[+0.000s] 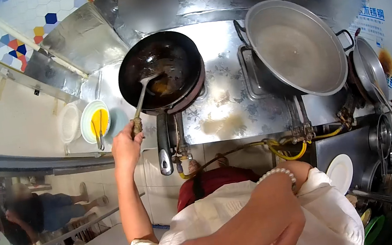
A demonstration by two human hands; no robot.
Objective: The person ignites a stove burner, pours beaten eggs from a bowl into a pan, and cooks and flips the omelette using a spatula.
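My left hand (127,144) is closed around the handle of a metal spatula (140,102). The spatula's blade rests inside a black frying pan (180,49), over a small pool of brownish liquid, perhaps oil. The pan sits on a burner, its black handle pointing towards me. Close to the camera, my right hand (252,230) stretches across my chest with its fingers extended, holding nothing visible; a beaded bracelet circles the wrist. Left of the pan, a pale bowl (85,122) contains yellow liquid resembling beaten egg, with two utensils leaning in it.
A large pot (296,46) of cloudy liquid stands on the right burner. Beyond it is a metal pan (369,63). Yellow gas hoses (287,153) run below the counter's front edge. A white plate (340,173) lies lower right. At left, a glossy panel shows a person.
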